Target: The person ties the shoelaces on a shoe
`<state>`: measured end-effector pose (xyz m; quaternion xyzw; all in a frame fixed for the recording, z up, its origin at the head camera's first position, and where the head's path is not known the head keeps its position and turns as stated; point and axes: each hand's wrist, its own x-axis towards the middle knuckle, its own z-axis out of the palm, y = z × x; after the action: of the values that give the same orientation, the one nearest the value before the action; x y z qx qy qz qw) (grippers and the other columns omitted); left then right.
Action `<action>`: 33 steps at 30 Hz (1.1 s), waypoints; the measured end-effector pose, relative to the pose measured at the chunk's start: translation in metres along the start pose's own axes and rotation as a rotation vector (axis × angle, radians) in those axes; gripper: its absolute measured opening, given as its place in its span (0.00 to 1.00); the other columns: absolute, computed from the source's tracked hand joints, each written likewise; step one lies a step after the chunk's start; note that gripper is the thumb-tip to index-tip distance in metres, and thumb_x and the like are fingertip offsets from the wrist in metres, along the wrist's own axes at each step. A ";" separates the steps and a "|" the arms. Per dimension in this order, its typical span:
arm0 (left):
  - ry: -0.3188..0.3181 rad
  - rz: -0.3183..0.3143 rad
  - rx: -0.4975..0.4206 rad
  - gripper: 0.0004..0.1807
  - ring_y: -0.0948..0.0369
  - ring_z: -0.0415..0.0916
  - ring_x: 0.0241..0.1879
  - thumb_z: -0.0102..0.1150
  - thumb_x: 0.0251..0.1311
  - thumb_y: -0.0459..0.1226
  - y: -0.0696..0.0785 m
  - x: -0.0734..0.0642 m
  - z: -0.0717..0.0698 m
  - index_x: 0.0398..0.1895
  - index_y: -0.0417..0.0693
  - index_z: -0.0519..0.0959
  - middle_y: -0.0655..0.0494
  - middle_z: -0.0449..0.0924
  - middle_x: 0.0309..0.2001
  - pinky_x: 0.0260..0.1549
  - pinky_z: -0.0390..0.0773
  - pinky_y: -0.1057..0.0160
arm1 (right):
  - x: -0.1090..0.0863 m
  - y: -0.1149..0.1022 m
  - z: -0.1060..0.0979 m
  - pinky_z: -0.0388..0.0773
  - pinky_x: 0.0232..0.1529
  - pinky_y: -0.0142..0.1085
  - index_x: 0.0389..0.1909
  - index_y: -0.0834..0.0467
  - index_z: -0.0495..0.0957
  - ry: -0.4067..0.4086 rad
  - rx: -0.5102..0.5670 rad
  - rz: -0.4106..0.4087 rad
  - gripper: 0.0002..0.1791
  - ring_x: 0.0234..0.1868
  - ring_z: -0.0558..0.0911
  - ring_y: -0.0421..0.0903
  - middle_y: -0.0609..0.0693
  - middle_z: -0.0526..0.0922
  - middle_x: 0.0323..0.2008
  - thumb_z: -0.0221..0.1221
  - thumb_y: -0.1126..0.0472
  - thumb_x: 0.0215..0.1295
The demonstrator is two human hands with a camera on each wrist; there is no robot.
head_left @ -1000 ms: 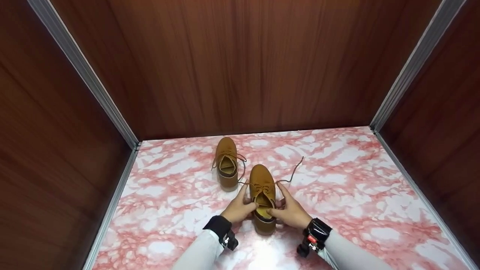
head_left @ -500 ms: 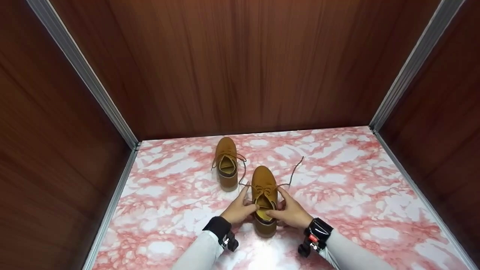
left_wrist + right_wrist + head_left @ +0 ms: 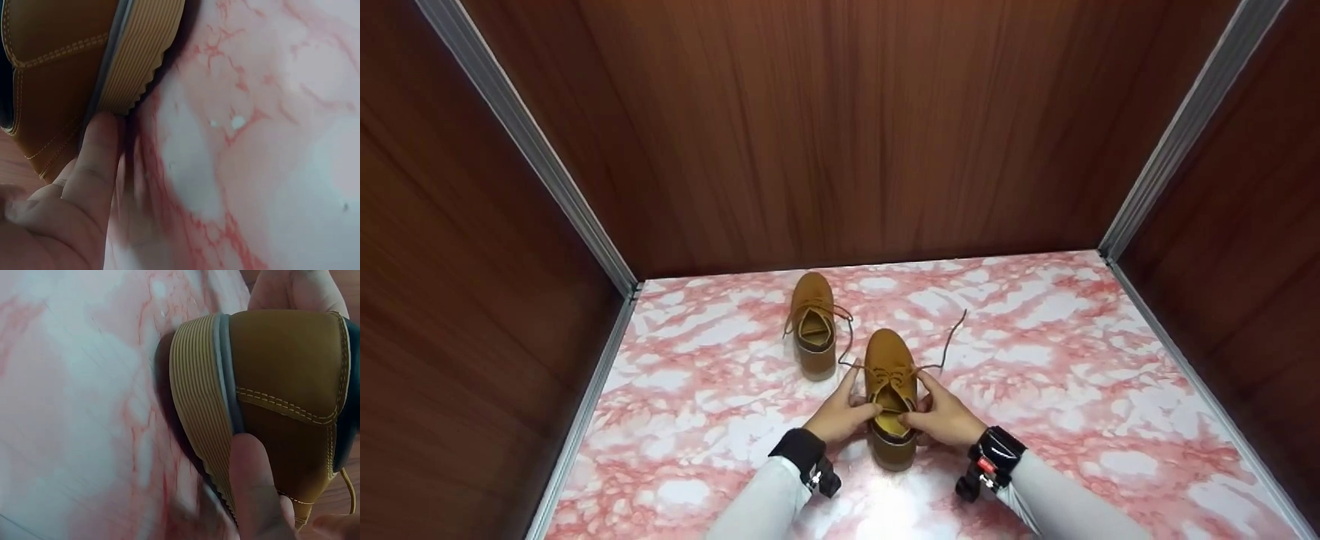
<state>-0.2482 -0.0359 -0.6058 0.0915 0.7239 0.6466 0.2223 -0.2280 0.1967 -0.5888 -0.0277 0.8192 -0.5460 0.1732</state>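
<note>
A tan lace-up shoe point(image 3: 891, 352) stands between both hands in the head view, toe pointing away, its ridged sole point(image 3: 197, 382) near the patterned surface in the right wrist view. My left hand point(image 3: 840, 414) grips its left side, thumb over the collar. On the opposite side, my right hand point(image 3: 949, 416) holds the shoe the same way, thumb at the opening. One fingertip point(image 3: 101, 132) presses low by the sole in the left wrist view. Dark laces spread out to both sides, the right lace point(image 3: 949, 341) trailing forward. A matching shoe point(image 3: 814, 326) sits farther ahead, to the left.
Beneath everything lies a red-and-white marbled surface point(image 3: 1072, 390). Dark wood panels point(image 3: 840, 135) rise at the back and both sides, joined by grey metal posts point(image 3: 1174, 135). The second shoe's laces lie loosely beside it.
The gripped shoe has shifted slightly to the right, both hands staying on it. The other shoe has stayed in place.
</note>
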 end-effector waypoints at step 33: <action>0.083 0.010 -0.149 0.55 0.46 0.73 0.67 0.64 0.64 0.39 0.015 0.019 -0.003 0.87 0.60 0.41 0.33 0.60 0.77 0.55 0.79 0.50 | 0.027 0.008 -0.018 0.71 0.28 0.32 0.81 0.55 0.56 -0.067 0.385 -0.078 0.41 0.23 0.71 0.39 0.42 0.75 0.24 0.64 0.56 0.73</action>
<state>-0.2690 -0.0288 -0.5950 0.0514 0.6820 0.7029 0.1954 -0.2579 0.2093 -0.5963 -0.0438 0.6919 -0.6975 0.1811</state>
